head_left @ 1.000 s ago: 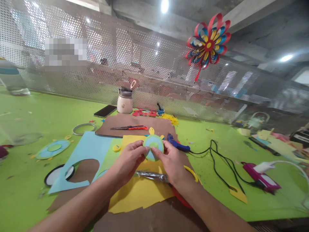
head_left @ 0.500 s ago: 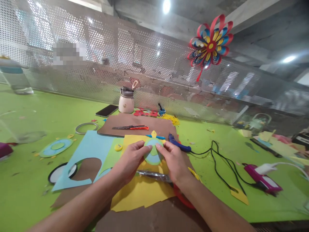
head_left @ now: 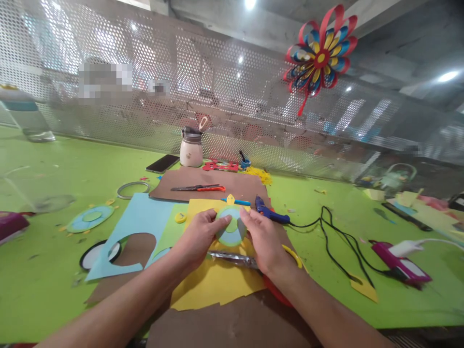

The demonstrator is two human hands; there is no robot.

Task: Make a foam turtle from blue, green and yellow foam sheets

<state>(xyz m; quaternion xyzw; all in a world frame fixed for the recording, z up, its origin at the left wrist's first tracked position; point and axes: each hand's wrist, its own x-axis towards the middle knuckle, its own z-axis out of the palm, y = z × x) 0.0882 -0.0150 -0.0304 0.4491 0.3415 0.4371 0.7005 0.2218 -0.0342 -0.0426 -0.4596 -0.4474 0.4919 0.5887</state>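
In the middle sits a paper turtle point(head_left: 232, 234). The left hand point(head_left: 201, 237) pinches it at nine o'clock. The right hand point(head_left: 265, 238), nearly closed, is at two o'clock and hides some of the scissors point(head_left: 234, 259); I can't tell if it grips.

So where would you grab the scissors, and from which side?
By the red loop, probably, coming from the near right. The blades point left over the yellow paper, so the loops at the other end keep fingers off the edges. The right hand and forearm hide part of the handles, so that arm should likely lift first.
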